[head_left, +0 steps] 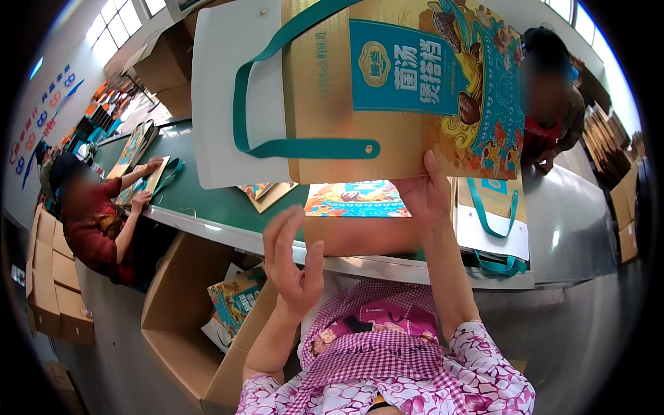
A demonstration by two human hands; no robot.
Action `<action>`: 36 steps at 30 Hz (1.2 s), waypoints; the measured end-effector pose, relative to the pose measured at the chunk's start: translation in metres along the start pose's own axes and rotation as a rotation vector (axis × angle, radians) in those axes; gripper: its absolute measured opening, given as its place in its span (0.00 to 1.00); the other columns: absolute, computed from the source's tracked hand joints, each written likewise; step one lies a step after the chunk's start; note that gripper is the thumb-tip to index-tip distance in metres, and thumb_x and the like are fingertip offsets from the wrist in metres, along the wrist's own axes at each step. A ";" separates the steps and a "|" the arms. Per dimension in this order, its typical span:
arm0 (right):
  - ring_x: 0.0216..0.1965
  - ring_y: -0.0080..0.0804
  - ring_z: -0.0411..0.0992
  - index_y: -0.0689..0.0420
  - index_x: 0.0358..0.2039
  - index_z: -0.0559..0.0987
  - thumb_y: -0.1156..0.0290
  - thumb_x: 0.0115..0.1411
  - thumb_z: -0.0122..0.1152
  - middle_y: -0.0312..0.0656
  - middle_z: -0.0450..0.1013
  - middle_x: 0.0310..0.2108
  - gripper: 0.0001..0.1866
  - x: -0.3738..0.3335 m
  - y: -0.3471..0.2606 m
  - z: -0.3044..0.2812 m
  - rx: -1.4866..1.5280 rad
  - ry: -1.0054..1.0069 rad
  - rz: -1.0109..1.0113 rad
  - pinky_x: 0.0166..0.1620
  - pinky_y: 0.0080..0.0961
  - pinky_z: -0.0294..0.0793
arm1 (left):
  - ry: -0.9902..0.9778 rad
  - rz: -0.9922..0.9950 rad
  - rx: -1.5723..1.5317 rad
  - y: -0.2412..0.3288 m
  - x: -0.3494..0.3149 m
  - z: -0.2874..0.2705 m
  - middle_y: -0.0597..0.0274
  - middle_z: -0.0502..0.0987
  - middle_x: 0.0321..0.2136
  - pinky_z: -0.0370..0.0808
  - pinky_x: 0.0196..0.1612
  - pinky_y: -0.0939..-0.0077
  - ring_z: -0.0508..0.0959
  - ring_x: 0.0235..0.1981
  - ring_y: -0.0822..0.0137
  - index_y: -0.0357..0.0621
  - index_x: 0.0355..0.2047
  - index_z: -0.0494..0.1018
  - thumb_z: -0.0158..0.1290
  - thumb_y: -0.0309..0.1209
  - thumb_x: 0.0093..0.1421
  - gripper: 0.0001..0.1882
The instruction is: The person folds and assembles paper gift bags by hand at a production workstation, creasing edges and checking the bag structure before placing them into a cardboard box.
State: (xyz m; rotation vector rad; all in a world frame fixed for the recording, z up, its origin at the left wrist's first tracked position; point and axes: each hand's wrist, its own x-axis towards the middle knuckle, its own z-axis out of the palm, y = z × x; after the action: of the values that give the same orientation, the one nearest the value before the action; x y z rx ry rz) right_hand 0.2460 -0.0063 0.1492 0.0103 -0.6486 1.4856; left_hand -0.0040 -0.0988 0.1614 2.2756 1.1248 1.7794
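A gold and teal gift bag (387,131) with a white flap and a teal ribbon handle (304,148) is raised on its side before me. My right hand (427,194) grips its lower edge, the thumb on the printed face and the other fingers mostly behind. Lower and to the left, my left hand (294,259) is in the air, fingers stretched and holding nothing. Beneath the raised bag, a brown-sided piece (363,237) with a colourful printed top lies at the table's near edge. To its right rests a stack of bags (492,238) with teal handles.
An open cardboard box (183,311) holding several printed bags stands below the green table (207,207), left of me. A person in dark red (97,225) handles a bag at the far left. Another person (553,131) stands across at the right. Cardboard (605,149) is stacked behind.
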 end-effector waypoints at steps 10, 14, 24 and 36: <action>0.68 0.40 0.59 0.49 0.70 0.55 0.59 0.68 0.56 0.41 0.60 0.68 0.34 -0.047 0.059 -0.009 -0.015 0.009 0.228 0.67 0.50 0.62 | 0.050 -0.399 -0.082 -0.004 0.050 -0.024 0.41 0.66 0.59 0.68 0.60 0.63 0.70 0.58 0.54 0.28 0.65 0.57 0.57 0.33 0.63 0.35; 0.68 0.40 0.61 0.52 0.70 0.55 0.60 0.68 0.56 0.42 0.62 0.67 0.34 -0.053 0.073 -0.007 -0.060 0.086 0.274 0.68 0.46 0.62 | 0.041 -0.500 -0.239 -0.009 0.043 -0.027 0.44 0.72 0.55 0.70 0.57 0.66 0.74 0.52 0.56 0.27 0.65 0.59 0.59 0.35 0.63 0.36; 0.66 0.39 0.64 0.55 0.68 0.58 0.63 0.70 0.54 0.44 0.64 0.66 0.30 -0.059 0.093 -0.002 0.019 0.052 0.396 0.66 0.43 0.65 | 0.051 -0.477 -0.228 -0.007 0.029 -0.033 0.45 0.67 0.59 0.69 0.56 0.68 0.71 0.56 0.58 0.28 0.65 0.59 0.56 0.35 0.64 0.34; 0.64 0.41 0.65 0.57 0.67 0.58 0.63 0.69 0.54 0.46 0.64 0.65 0.30 -0.043 0.092 0.031 0.015 0.016 0.346 0.64 0.47 0.67 | -0.348 -0.613 -0.430 0.019 -0.085 -0.024 0.50 0.78 0.47 0.76 0.50 0.64 0.80 0.45 0.54 0.36 0.57 0.66 0.58 0.42 0.63 0.29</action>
State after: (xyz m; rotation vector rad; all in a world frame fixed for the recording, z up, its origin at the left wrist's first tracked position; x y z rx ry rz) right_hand 0.1516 -0.0471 0.1224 -0.1069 -0.6490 1.8214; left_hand -0.0212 -0.1693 0.1077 1.6584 1.0789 1.1895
